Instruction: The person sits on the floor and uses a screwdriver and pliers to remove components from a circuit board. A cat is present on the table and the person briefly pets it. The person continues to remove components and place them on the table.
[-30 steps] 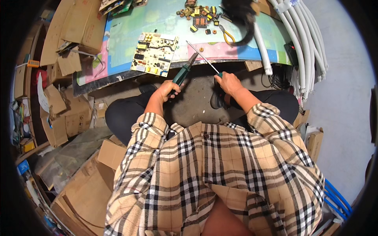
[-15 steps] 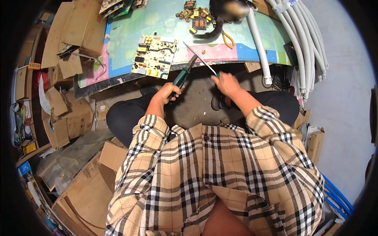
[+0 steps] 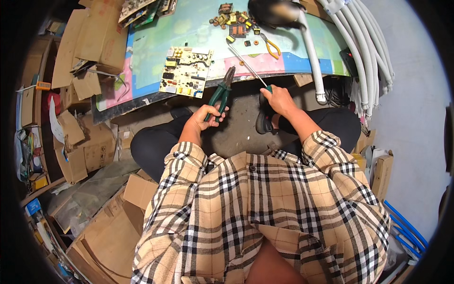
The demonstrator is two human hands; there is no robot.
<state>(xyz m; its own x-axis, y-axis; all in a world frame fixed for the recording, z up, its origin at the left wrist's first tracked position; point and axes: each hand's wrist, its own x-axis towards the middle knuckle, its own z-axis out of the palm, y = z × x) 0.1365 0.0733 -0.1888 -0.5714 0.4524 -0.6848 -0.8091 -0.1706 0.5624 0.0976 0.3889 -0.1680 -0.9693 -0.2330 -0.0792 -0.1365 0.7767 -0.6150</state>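
Fingers [image 3: 212, 110] of my left hand [image 3: 203, 118] wrap around metal pliers [image 3: 224, 87] with green handles; my right hand [image 3: 281, 101] grips a thin metal, green-handled screwdriver [image 3: 255, 74]. Nearby, a cream, square circuit board [image 3: 184, 72] lies at the edge of the blue, green and pink counter [image 3: 151, 45].
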